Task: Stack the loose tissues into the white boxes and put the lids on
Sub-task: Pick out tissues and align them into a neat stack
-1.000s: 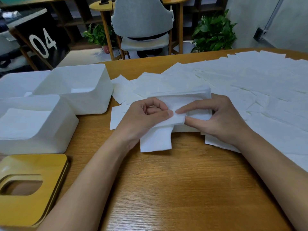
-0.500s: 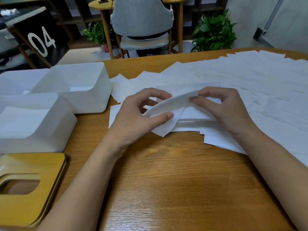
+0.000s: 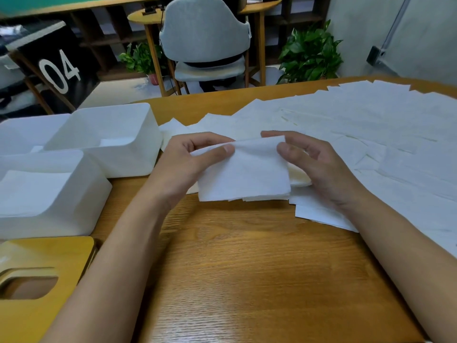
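A small stack of white tissues (image 3: 243, 174) is lifted a little off the wooden table. My left hand (image 3: 190, 162) pinches its upper left corner between thumb and fingers. My right hand (image 3: 314, 164) holds the stack's upper right edge, thumb in front and fingers behind. Many loose tissues (image 3: 366, 134) cover the table's right half. Two open white boxes stand on the left: the near box (image 3: 86, 194) holds a layer of tissues, and the far box (image 3: 138, 154) has a few at its bottom. A yellow wooden lid (image 3: 49, 253) with a slot lies at the lower left.
A third white container (image 3: 22, 129) sits behind the boxes at the far left. Bare wooden tabletop (image 3: 247, 268) lies between my forearms. Beyond the table stand a grey chair (image 3: 205, 38), potted plants (image 3: 309, 53) and a black sign marked 04 (image 3: 59, 70).
The tissue stack went from lying pressed flat on the table to being raised by both hands, its face now turned towards me. The hands moved up and apart to its top corners.
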